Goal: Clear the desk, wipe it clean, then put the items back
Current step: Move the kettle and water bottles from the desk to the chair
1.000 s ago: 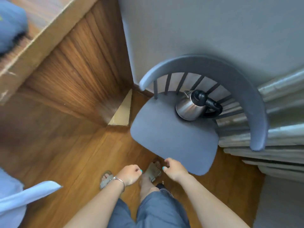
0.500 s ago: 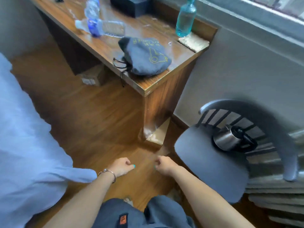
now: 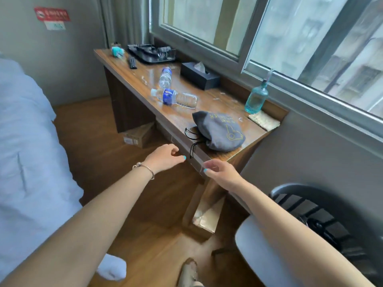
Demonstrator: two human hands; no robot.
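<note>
A wooden desk (image 3: 219, 100) runs under the window. On its near end lies a grey drawstring bag (image 3: 219, 131). Beyond it a plastic water bottle (image 3: 175, 98) lies on its side and a second bottle (image 3: 165, 77) lies behind. A black tissue box (image 3: 200, 76), a teal glass bottle (image 3: 257, 99) on a woven coaster (image 3: 264, 121), a remote (image 3: 132, 62) and a black tray (image 3: 152, 53) sit further back. My left hand (image 3: 165, 157) and my right hand (image 3: 220, 171) hover loosely curled just in front of the desk's near edge, holding nothing.
A bed with white sheets (image 3: 24, 141) fills the left side. A grey chair (image 3: 310, 235) stands at the lower right. A cardboard box (image 3: 138, 135) lies on the wooden floor under the desk. A small teal object (image 3: 117, 51) sits at the desk's far corner.
My view has swung up from the chair with the kettle to the desk. Both hands have risen from low near the floor to the desk's near edge.
</note>
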